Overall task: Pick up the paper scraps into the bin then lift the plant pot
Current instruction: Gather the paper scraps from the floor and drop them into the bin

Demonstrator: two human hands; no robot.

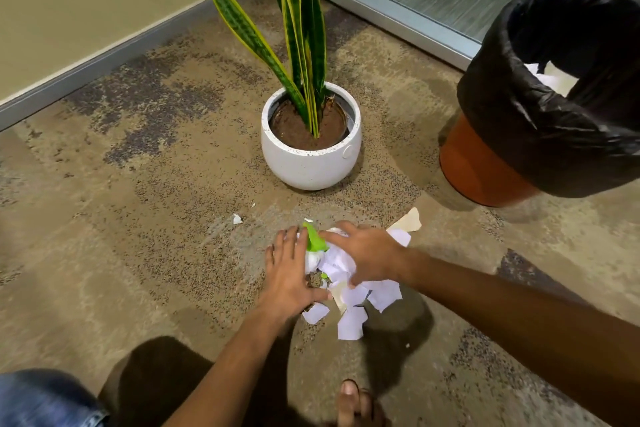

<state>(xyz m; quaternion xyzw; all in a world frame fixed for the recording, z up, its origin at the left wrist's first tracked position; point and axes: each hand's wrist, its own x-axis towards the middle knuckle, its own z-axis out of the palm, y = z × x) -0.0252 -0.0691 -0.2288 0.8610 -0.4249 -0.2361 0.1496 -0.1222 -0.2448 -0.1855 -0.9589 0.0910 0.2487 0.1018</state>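
Note:
A heap of white paper scraps (pixel 349 291) with one green piece (pixel 316 239) lies on the carpet in front of me. My left hand (pixel 289 274) rests flat against the heap's left side, fingers spread. My right hand (pixel 369 253) lies on top of the heap from the right, fingers curled over the scraps. Two tiny scraps (pixel 237 218) lie apart to the upper left. A round white plant pot (pixel 311 163) with a tall snake plant stands behind the heap. An orange bin (pixel 485 170) with a black liner stands at the right, with white paper inside.
A beige wall with grey skirting (pixel 104 59) runs along the left back. A frosted glass door with a metal frame (pixel 398 17) stands behind the pot and bin. My bare foot (pixel 356 402) and a jeans-clad knee (pixel 45 399) are at the bottom edge.

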